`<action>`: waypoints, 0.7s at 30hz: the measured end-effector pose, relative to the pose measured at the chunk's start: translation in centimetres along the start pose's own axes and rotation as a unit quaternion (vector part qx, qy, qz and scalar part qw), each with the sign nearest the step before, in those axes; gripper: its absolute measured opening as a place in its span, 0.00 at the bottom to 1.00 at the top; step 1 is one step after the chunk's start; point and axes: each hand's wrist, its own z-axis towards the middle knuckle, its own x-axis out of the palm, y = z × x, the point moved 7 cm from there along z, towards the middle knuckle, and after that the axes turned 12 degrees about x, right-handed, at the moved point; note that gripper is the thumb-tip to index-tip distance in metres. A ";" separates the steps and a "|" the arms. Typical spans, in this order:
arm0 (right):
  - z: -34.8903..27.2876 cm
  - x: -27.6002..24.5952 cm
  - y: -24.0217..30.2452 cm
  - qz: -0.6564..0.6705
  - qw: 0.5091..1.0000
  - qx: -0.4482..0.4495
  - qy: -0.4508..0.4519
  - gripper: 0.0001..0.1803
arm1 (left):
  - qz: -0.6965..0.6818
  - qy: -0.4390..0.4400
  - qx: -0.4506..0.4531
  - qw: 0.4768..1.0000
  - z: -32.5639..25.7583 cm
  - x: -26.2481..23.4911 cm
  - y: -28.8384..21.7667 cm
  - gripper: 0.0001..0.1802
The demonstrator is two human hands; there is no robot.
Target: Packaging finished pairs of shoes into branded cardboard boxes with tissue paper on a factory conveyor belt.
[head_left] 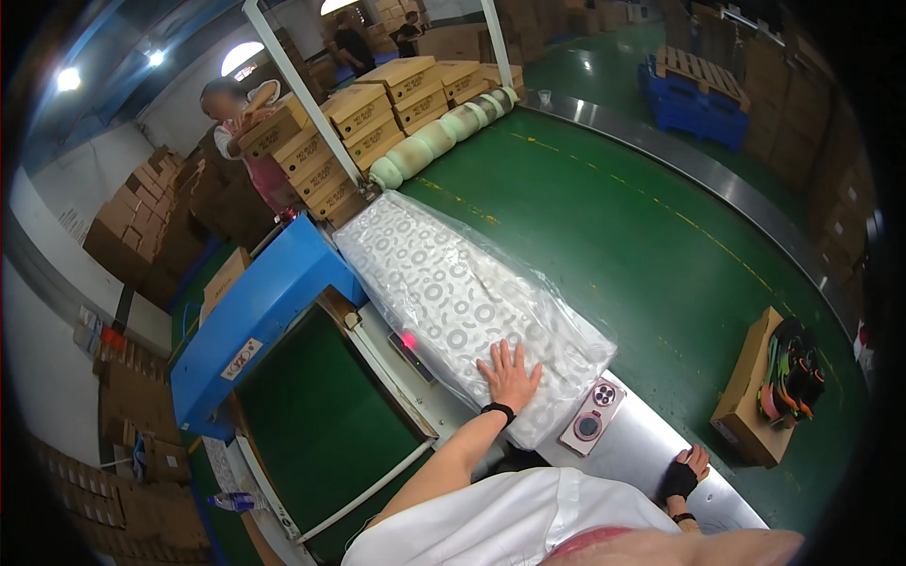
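Note:
My left hand (510, 377) lies flat with fingers spread on a long stack of white paper with grey ring patterns (439, 283), covered by clear plastic. A dark band circles that wrist. To the right, my right hand (694, 462) rests at the metal edge (651, 443) of the green belt, holding nothing; its fingers are slightly bent and apart. A black wrap covers that hand's palm, with a dark band at the wrist. Between the hands, a phone in a pink case (593, 418) lies on the metal edge, close to the end of the stack.
A green conveyor belt (604, 226) stretches ahead. An open cardboard box with dark, colourful shoes (746, 396) stands on it at right. At left are a blue arched machine (269, 316) and a bottle (234, 502). Across the belt, a person (255, 132) handles stacked shoe boxes (373, 118).

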 end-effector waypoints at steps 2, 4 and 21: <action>0.1 0.3 -0.1 -0.003 1.000 -0.002 -0.002 0.17 | -0.016 0.002 -0.002 1.000 0.1 0.1 0.1 0.34; 0.0 0.3 -0.2 -0.001 1.000 -0.008 -0.017 0.17 | -0.021 -0.006 0.002 1.000 0.0 0.0 0.1 0.34; 0.0 0.2 0.0 0.000 1.000 -0.005 -0.002 0.17 | -0.009 -0.007 0.009 1.000 0.1 -0.1 0.0 0.34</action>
